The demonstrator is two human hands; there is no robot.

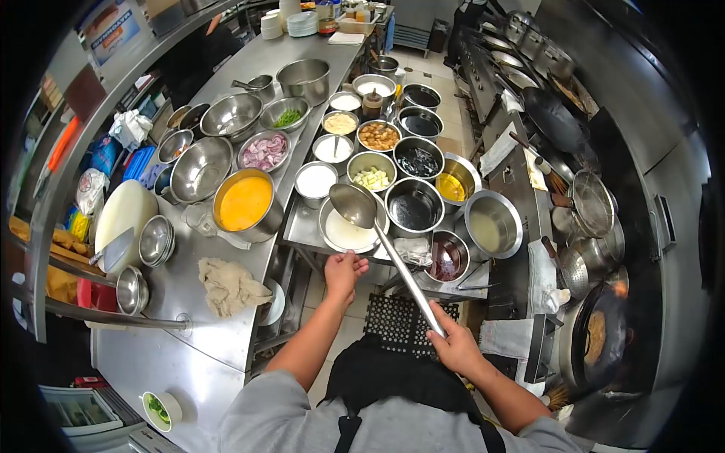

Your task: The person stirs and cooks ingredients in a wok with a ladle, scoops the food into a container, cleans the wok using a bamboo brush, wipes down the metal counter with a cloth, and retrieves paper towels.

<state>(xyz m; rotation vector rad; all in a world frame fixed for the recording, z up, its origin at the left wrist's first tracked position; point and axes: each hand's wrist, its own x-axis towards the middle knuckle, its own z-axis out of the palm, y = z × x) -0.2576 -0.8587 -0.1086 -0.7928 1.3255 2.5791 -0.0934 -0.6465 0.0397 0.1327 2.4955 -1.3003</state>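
Note:
My right hand (455, 343) is wrapped round the handle end of a long metal ladle (353, 205). The ladle's bowl hangs over a basin of white powder or liquid (349, 232); I cannot tell which. Just in front of that basin is my left hand (343, 273), its fingers curled together; whatever they hold, if anything, is hidden. Around the ladle stand a bowl of pale chopped pieces (371, 178), a container of white contents (316, 181) and a pot of dark liquid (414, 205). A folded cloth (413, 251) lies right of the basin.
On the left steel counter are a pot of orange liquid (243, 202), sliced onions (264, 152), a crumpled cloth (232, 287) and a knife (113, 248) on a round white board (124, 215). To the right, a wok (555, 121) and strainers (593, 202) line the stove. A black mat (411, 321) covers the floor.

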